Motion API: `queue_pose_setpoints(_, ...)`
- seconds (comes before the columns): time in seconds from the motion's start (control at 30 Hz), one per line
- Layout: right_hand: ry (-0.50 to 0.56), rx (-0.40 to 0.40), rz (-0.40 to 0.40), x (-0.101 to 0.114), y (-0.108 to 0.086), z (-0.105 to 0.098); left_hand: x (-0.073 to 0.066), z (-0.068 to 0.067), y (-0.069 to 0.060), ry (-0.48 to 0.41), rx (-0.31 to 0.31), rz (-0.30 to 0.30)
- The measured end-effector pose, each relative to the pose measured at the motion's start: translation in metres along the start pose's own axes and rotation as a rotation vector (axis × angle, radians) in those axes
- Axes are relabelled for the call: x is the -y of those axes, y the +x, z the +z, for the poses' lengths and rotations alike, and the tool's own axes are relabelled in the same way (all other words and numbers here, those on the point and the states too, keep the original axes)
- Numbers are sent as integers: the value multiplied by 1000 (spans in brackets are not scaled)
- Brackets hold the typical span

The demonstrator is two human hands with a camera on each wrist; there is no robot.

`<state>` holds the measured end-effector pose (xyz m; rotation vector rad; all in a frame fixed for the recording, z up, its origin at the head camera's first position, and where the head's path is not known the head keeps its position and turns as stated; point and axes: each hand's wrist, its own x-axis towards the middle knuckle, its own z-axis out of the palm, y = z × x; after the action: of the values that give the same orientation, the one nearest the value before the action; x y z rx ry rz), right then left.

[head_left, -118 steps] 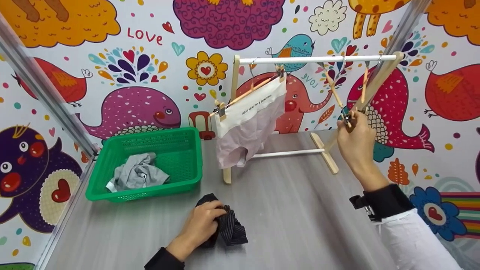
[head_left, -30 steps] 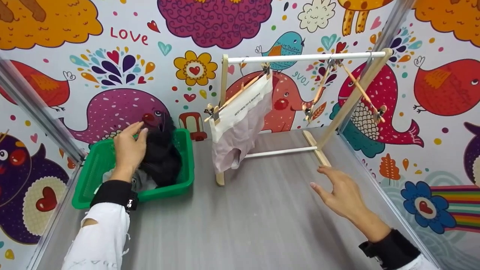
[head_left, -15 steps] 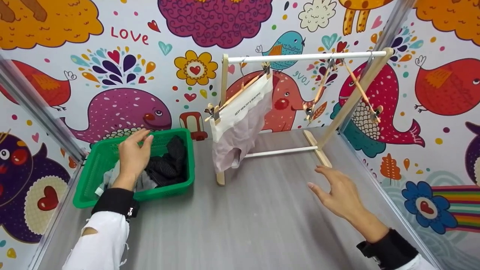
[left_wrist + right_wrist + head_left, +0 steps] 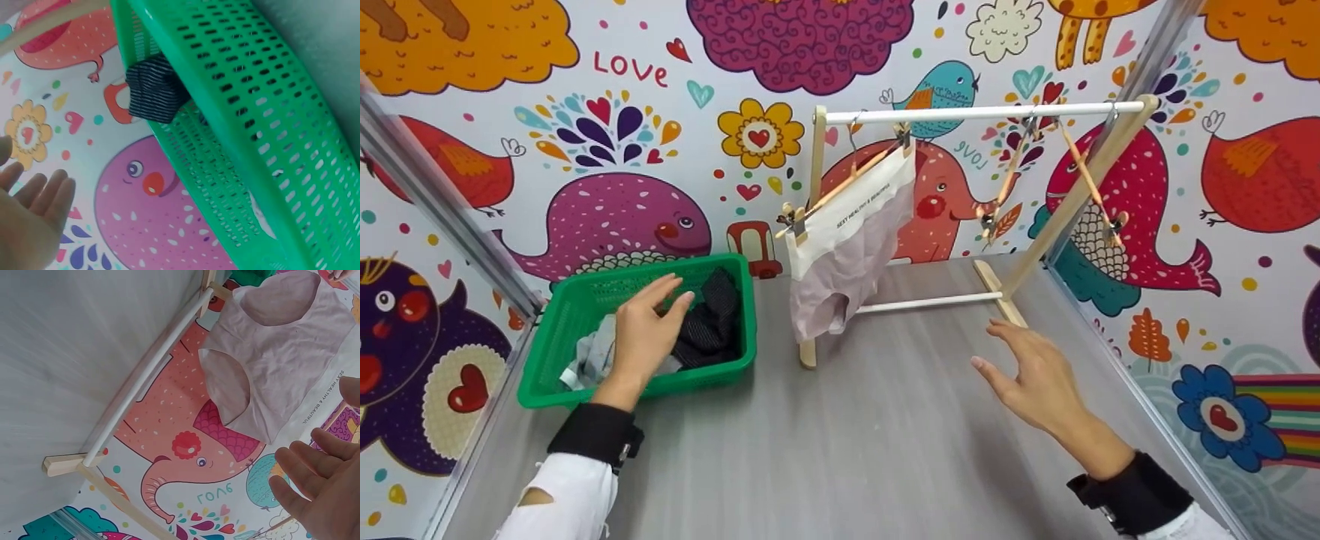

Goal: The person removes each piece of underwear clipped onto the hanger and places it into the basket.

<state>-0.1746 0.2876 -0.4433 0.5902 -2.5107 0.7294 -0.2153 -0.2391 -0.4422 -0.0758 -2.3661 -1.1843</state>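
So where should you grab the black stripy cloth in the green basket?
I'd pinch the black stripy cloth by its top end, coming from above: that end pokes up at the green basket's back right corner, while the rest lies bunched lower. The left hand is nearest.

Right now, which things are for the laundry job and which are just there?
For the job, it seems:
green basket
black striped cloth
grey cloth
hanging pink underwear
rack
clip hangers

Just there:
cartoon wall
black wristbands
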Motion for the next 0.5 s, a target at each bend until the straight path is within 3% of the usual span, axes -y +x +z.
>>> queue_pose_setpoints(0.5,25,-46,-28,14,17,-1,-17,-2,-30,-33,1,37)
